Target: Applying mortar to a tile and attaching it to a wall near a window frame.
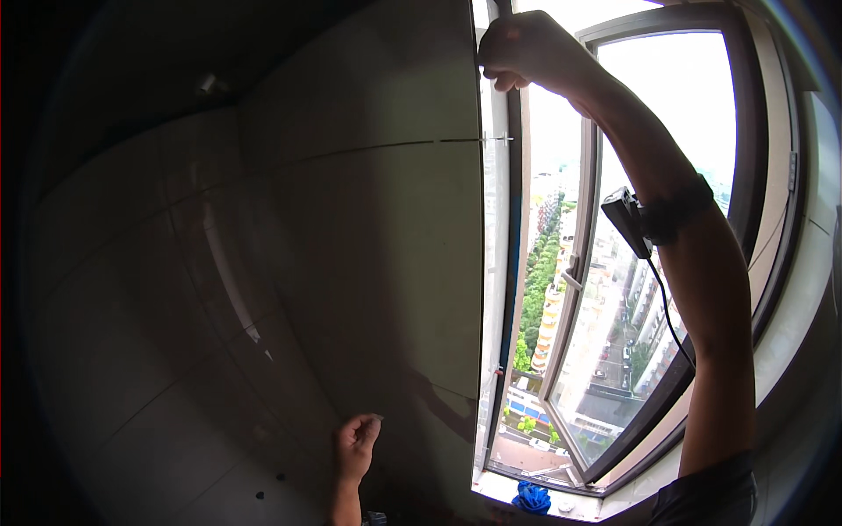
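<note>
My right hand [519,51] is raised high at the top of the window opening. Its fingers are curled at the vertical edge of the tiled wall [421,219], and whatever they grip is hidden. Below it, a small white cross-shaped tile spacer [504,138] sticks out where a tile joint meets that edge. Low in front of the dark tiles is my left hand [355,443], its fingers pinched together. A small pale bit shows at the fingertips, too dim to name. Another small spacer [499,370] sits lower on the wall's edge.
A dark-framed window sash [745,131] stands swung open on the right, with its handle [572,279]. Buildings and a street lie far below outside. On the sill rest a crumpled blue thing [531,497] and a small white round piece [566,506]. A strapped-on device [627,219] with a cable sits on my right forearm.
</note>
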`<state>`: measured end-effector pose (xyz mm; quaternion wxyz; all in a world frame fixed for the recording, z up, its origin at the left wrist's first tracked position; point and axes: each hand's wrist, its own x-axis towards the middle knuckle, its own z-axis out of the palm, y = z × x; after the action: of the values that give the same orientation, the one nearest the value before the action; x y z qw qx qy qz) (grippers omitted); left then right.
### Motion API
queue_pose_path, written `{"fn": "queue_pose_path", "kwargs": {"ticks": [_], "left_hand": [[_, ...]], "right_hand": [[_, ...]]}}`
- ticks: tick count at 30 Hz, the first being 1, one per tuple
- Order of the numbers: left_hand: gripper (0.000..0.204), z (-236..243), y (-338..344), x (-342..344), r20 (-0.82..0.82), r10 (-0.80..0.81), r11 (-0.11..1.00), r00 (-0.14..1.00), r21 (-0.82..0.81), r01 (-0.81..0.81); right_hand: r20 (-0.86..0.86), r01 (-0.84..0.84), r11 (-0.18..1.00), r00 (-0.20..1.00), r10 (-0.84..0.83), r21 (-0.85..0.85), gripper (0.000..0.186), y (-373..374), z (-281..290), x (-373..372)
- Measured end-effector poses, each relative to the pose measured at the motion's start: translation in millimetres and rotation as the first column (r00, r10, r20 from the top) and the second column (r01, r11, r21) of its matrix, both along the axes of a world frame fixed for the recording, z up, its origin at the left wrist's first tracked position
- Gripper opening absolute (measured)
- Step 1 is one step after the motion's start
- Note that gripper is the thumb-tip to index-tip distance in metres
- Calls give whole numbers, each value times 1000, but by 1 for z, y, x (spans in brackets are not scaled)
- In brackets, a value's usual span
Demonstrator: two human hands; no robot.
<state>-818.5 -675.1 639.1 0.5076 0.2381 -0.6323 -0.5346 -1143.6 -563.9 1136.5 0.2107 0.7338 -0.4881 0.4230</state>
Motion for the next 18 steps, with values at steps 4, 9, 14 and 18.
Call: {"fn": "queue_pose_path", "kwargs": {"ticks": [4,9,14,18], "left_hand": [[16,-8,4,5,-11,40,999,999,28,-40],[16,-20,4,13,-51,55,997,997,60,-51],[16,-20,13,11,-24,20,997,1000,76,-18],[17,-36,13,9,7,20,995,1000,99,-21]], "right_hand": [[-110,40,996,993,-48,-77,14,10,-10,6],[-115,90,943,984,-133,-319,29,15,6,-6],[-36,121,954,990,-136,-276,34,-6,45,-1],[164,124,966,983,-88,-225,22,-22,75,7]]}}
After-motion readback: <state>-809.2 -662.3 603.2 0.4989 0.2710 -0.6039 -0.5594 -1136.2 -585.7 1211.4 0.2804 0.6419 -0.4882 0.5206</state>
